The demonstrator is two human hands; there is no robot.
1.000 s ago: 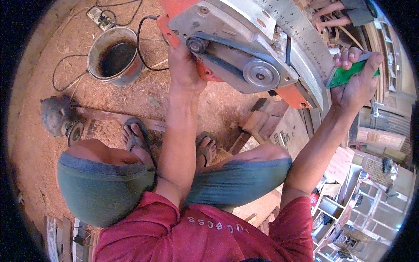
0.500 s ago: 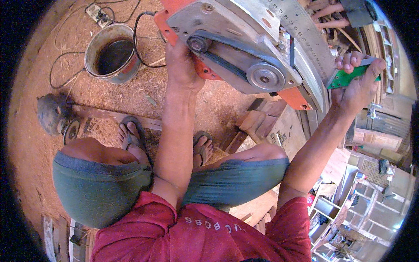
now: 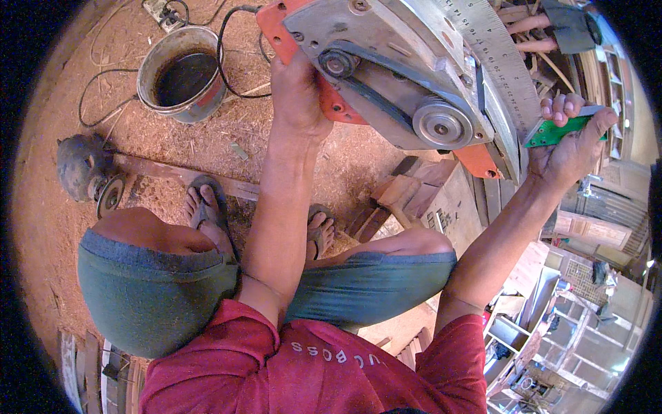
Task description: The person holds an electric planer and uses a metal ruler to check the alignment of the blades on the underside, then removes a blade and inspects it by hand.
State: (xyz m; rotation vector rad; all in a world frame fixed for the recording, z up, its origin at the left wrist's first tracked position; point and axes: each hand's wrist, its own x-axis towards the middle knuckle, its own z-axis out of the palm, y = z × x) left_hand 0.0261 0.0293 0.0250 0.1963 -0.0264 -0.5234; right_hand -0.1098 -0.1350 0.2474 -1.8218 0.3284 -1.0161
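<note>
Both hands grip: the left hand (image 3: 298, 93) stays clamped on the orange-edged grey metal belt-driven machine (image 3: 407, 83), now tilted nearer; the right hand (image 3: 569, 141) fingers pinch a green-handled tool (image 3: 552, 132) against the machine's far edge.

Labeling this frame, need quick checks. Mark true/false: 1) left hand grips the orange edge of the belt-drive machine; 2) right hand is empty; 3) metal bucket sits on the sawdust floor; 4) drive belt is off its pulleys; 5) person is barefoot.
1) True: the left hand grips the machine at its orange edge.
2) False: the right hand holds a green-handled tool.
3) True: the metal bucket stands on sawdust.
4) False: the belt runs around both pulleys.
5) False: sandals are worn.
</note>
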